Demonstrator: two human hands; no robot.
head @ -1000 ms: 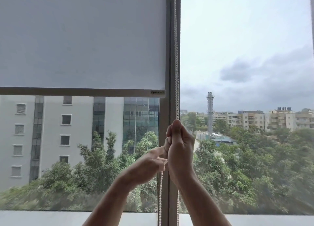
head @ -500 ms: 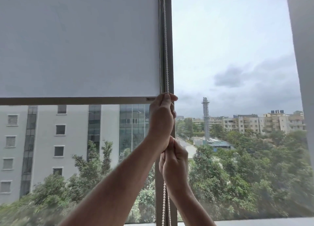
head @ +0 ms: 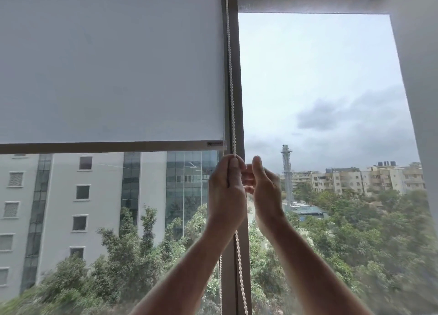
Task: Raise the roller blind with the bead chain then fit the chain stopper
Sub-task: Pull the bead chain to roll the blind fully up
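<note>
The left hand (head: 226, 191) has its fingers closed around the bead chain (head: 231, 96), just below the blind's (head: 111, 65) bottom bar (head: 106, 147). The right hand (head: 264, 191) is just beside it, fingers loosely spread, holding nothing visible.

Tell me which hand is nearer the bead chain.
Left. The left hand is closed around the bead chain, just below the blind's bottom bar. The right hand is open beside it, to the right, apart from the chain.

Head cam faces window (head: 320, 89), hands (head: 226, 191) close.
</note>
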